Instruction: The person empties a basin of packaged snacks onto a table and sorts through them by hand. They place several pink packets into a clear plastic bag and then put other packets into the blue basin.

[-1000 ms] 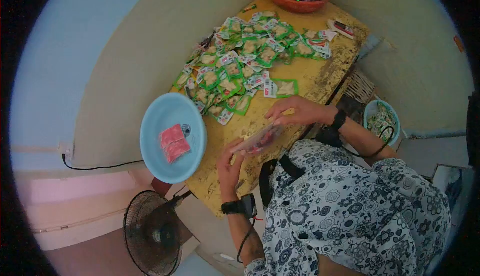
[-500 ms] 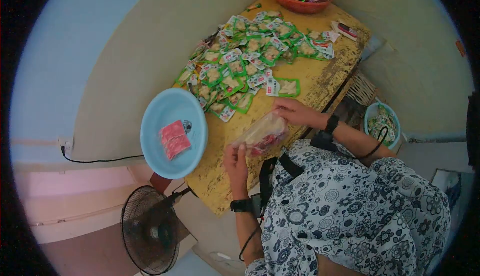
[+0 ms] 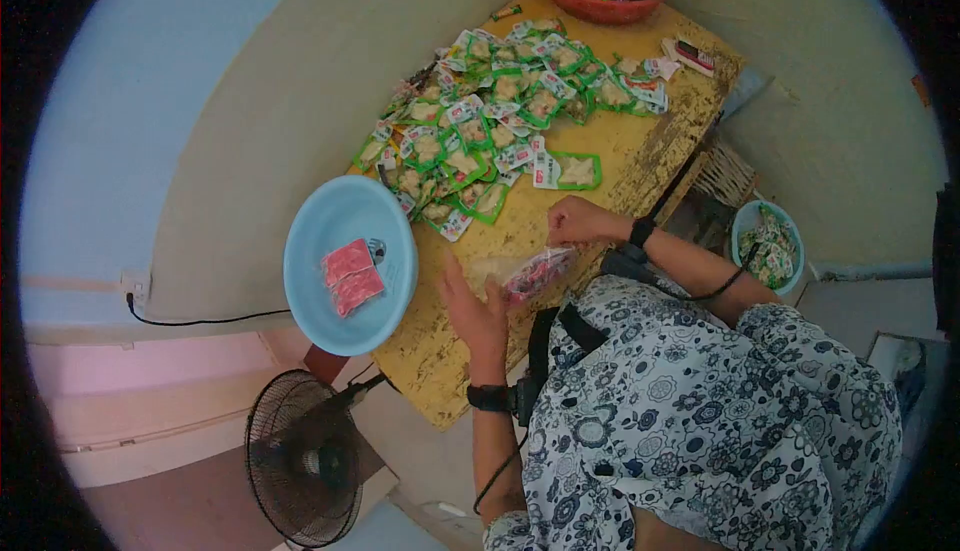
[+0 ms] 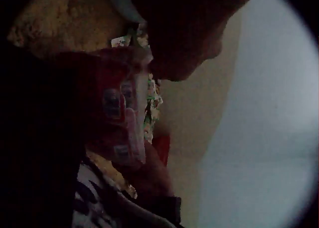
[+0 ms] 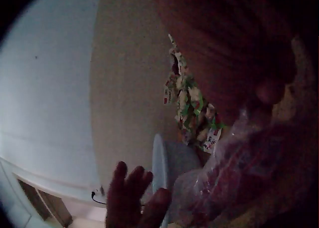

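A clear plastic bag [image 3: 538, 275] with red and pink contents hangs close over the table's near edge in the head view. My right hand [image 3: 585, 221] pinches one end of it with curled fingers. At the other end, my left hand [image 3: 476, 313] has its fingers extended and thumb apart, alongside the bag. The right wrist view shows those spread fingers [image 5: 130, 190] apart from the plastic [image 5: 197, 193]. In the left wrist view, red packaging with small printed pictures [image 4: 113, 103] shows dimly through the bag.
On the worn yellow table [image 3: 640, 166] lies a heap of green-edged snack packets [image 3: 480, 136]. A light blue basin [image 3: 400, 306] holds pink packs [image 3: 353, 276]. A red basket [image 3: 600, 13] of wrapped sweets stands at the far end. A fan [image 3: 305, 461] and a small blue bucket [image 3: 797, 261] flank the table.
Both hands were gripping the bag, one at each end. My left hand has let go and its fingers have straightened, while the right keeps hold; the bag has tilted and narrowed.
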`<state>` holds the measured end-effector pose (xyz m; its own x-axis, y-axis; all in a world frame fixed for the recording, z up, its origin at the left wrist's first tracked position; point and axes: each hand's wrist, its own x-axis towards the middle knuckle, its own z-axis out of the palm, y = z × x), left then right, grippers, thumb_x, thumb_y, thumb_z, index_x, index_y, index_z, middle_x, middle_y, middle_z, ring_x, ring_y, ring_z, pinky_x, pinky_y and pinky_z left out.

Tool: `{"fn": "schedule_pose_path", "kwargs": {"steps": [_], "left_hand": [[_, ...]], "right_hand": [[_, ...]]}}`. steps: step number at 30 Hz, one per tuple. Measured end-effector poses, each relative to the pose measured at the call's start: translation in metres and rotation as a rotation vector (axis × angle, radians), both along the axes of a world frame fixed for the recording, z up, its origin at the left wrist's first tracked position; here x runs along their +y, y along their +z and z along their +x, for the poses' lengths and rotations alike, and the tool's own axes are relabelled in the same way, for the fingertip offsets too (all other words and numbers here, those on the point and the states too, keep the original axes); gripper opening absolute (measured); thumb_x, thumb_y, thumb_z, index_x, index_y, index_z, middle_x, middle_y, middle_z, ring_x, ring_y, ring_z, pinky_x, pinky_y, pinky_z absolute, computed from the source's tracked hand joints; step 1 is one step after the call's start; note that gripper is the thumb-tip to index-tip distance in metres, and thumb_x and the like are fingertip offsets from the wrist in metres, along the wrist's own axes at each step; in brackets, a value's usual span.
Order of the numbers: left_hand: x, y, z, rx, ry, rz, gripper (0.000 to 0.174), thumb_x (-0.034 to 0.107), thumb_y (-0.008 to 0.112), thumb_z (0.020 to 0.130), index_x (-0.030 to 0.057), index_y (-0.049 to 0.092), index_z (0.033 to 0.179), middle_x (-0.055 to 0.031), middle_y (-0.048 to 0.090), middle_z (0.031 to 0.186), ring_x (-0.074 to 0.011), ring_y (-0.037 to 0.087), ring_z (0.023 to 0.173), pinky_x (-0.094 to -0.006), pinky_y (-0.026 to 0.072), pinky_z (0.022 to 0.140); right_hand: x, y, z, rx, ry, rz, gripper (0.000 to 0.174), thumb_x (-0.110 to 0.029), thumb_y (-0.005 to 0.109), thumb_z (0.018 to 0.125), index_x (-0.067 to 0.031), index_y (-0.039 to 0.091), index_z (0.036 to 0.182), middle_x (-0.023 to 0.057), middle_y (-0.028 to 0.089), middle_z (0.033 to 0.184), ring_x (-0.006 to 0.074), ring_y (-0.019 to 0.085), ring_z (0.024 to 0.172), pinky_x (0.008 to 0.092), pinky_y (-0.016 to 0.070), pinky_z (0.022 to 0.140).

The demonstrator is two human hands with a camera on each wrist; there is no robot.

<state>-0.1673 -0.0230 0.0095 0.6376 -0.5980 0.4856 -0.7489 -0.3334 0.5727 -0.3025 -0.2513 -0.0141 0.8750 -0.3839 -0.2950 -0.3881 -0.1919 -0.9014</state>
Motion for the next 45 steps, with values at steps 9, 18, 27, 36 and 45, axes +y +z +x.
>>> {"fn": "schedule_pose_path", "kwargs": {"steps": [9,18,27,36,45], "left_hand": [[-0.019,0.023,-0.010,0.025,-0.688,0.300,0.086,0.030,0.077,0.080,0.0059,0.032,0.150,-0.0198,0.060,0.121,-0.0387,0.057,0.112,-0.0450,0.0473,0.094],[-0.032,-0.001,-0.009,-0.107,-0.596,0.535,0.072,0.018,0.074,0.077,0.0053,0.045,0.141,-0.0164,0.065,0.100,-0.0395,0.064,0.081,-0.0460,0.0512,0.069],[-0.009,-0.036,0.057,0.871,-0.324,-0.005,0.053,0.014,0.074,0.082,0.0030,0.054,0.131,-0.0078,0.070,0.103,-0.0235,0.068,0.086,-0.0327,0.0533,0.073],[0.047,0.040,0.071,1.211,-0.142,-0.418,0.039,0.012,0.072,0.087,0.0045,0.058,0.122,-0.0053,0.066,0.110,-0.0153,0.065,0.094,-0.0281,0.0547,0.076],[0.100,0.074,0.177,1.042,0.219,-0.564,0.035,0.012,0.072,0.087,-0.0014,0.062,0.117,-0.0079,0.068,0.105,-0.0154,0.065,0.091,-0.0317,0.0536,0.079]], "right_hand": [[-0.004,-0.007,0.010,0.024,0.037,-0.133,0.020,-0.021,0.076,0.070,-0.0042,0.067,0.064,0.0039,0.064,0.058,0.0126,0.061,0.052,0.0307,0.0475,0.048],[-0.004,-0.026,0.014,-0.032,-0.067,-0.022,0.012,-0.011,0.072,0.082,-0.0024,0.064,0.081,0.0045,0.063,0.067,0.0102,0.058,0.052,0.0270,0.0467,0.043],[-0.012,-0.047,-0.012,-0.066,-0.327,-0.230,0.020,-0.023,0.066,0.084,-0.0030,0.064,0.088,0.0130,0.066,0.078,0.0261,0.066,0.072,0.0417,0.0540,0.067],[0.009,-0.043,-0.030,0.071,0.092,-0.934,0.026,-0.015,0.065,0.075,0.0008,0.062,0.095,0.0185,0.061,0.107,0.0392,0.054,0.109,0.0473,0.0464,0.095],[0.017,-0.050,-0.045,0.167,0.065,-0.909,0.037,-0.010,0.065,0.076,-0.0001,0.059,0.111,0.0230,0.047,0.138,0.0409,0.046,0.126,0.0466,0.0450,0.103]]}}
